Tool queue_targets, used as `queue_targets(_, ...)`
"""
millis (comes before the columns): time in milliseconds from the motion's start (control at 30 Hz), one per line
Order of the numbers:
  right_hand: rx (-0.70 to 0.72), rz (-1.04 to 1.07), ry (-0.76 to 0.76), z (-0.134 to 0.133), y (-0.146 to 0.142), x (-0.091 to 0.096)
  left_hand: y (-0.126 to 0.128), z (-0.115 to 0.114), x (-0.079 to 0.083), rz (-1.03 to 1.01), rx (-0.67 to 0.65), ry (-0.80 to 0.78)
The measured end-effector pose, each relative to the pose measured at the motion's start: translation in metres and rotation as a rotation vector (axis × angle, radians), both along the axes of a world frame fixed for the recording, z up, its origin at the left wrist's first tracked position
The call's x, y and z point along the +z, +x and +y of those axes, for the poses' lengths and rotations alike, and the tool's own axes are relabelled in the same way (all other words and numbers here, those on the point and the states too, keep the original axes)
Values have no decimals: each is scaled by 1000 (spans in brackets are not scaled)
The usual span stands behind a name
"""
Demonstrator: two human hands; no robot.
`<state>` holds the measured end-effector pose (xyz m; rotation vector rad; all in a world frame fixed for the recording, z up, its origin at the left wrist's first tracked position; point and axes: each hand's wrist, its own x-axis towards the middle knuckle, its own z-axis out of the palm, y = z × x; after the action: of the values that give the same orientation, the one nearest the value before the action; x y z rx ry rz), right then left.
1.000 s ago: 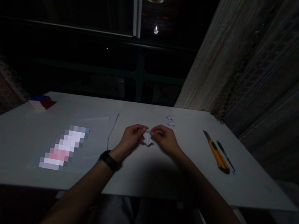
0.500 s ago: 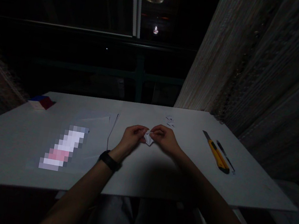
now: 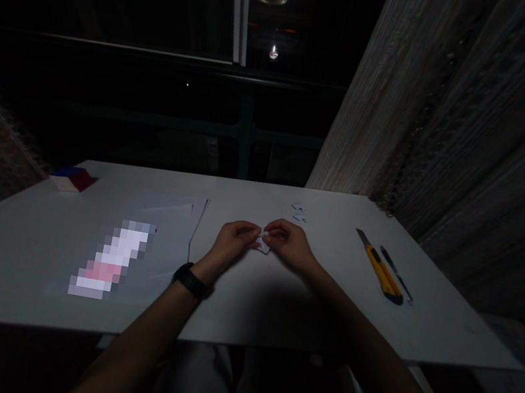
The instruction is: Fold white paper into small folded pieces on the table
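A small piece of folded white paper [image 3: 263, 245] is pinched between my two hands, just above the middle of the white table. My left hand [image 3: 234, 240], with a dark watch [image 3: 193, 281] on its wrist, grips the paper's left side between thumb and fingers. From the right, my right hand [image 3: 291, 241] pinches its upper right edge. Fingers cover much of the paper, so its full folded shape is hidden. Beyond the hands lie two small white paper pieces with dark marks [image 3: 299, 213].
On the table [image 3: 241, 318], a yellow utility knife [image 3: 384, 272] and a slim dark pen-like tool [image 3: 396, 272] lie at right. Paper sheets [image 3: 169, 234] and a blurred-out bright rectangle [image 3: 118, 252] lie at left. A coloured cube [image 3: 72, 179] sits far left. Curtains [image 3: 360, 105] hang behind.
The folded paper has turned or tilted slightly between my fingers, and less of its lower point shows. Both hands stay in nearly the same place.
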<state>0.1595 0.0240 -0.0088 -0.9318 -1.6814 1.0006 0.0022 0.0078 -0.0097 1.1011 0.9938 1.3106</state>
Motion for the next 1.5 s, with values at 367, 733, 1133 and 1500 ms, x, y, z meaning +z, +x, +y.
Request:
queue_targets(367,-46,-10,2,1,-4,-5,0,7,-5,52,65,57)
queue_targets(733,-76,10,-31,3,-2,-5,-2,2,-1,246,22,101)
queue_targets(1133,17,77,-116,3,-1,-2,-7,1,-2,384,-57,87)
queue_targets(1500,16,112,-147,-1,-4,4,-10,5,-5,461,-10,84)
